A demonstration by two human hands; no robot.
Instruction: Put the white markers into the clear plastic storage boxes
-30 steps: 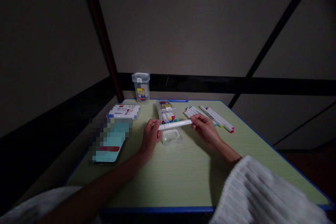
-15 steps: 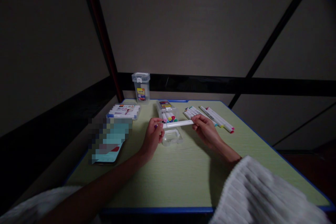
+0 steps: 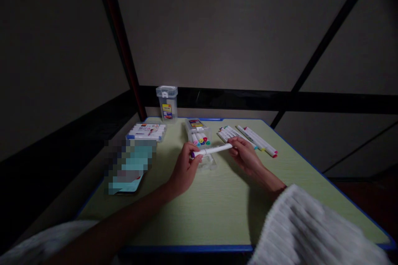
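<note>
A white marker [image 3: 214, 149] with a purple end is held level between my two hands, above the table. My left hand [image 3: 185, 169] pinches it near the purple end, fingers closed. The fingertips of my right hand [image 3: 244, 155] are closed on its other end. Under the marker lies the clear open lid [image 3: 209, 163], partly hidden by my left hand. Just behind stands a clear plastic case [image 3: 198, 128] on its side, with several white markers [image 3: 200, 138] showing coloured ends at its opening.
Loose white markers [image 3: 236, 137] lie in a row at the right, with longer-looking ones [image 3: 258, 140] beside them. At the left are a flat marker pack [image 3: 147, 131] and a partly blurred phone [image 3: 132, 169]. An upright clear box [image 3: 168, 103] stands at the back of the table [image 3: 199, 215].
My left hand has shifted slightly right and changed its hold, so the marker's purple end now shows. The marker tilts a little, left end lower. My right hand has hardly moved.
</note>
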